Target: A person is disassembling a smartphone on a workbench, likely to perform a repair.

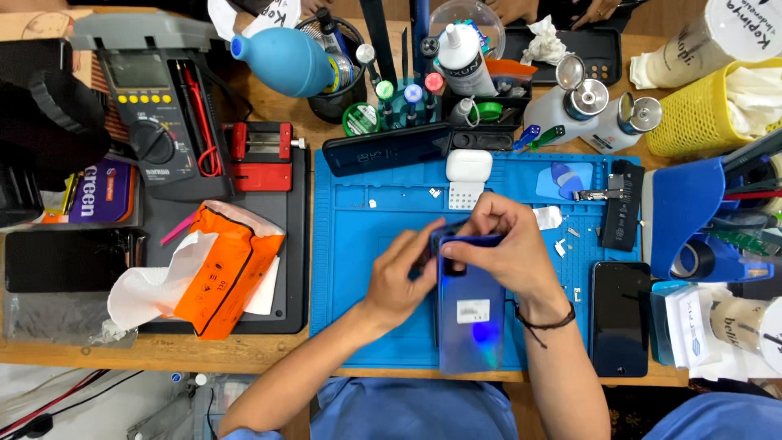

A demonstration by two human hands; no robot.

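Both hands meet at the top end of a blue phone [471, 314] that lies back-up on the blue work mat [350, 244]. The right hand [501, 244] curls over the upper edge, fingers pressed together on the rim, thumb at the near corner. The left hand [403, 273] pinches the left upper corner, fingertips tucked under or against the edge; whether a thin tool sits between them I cannot tell, since the knuckles hide the seam.

This looks like work on the phone's back cover at its top edge, either easing it off or seating it. The next move would call for even pressure along the rim and a steady hold so the phone does not slide on the mat.

Around it: a small white earbud case [468, 165] just above, a dark phone [621, 318] to the right, small loose parts scattered on the mat, and an orange pouch [232, 269] well to the left.
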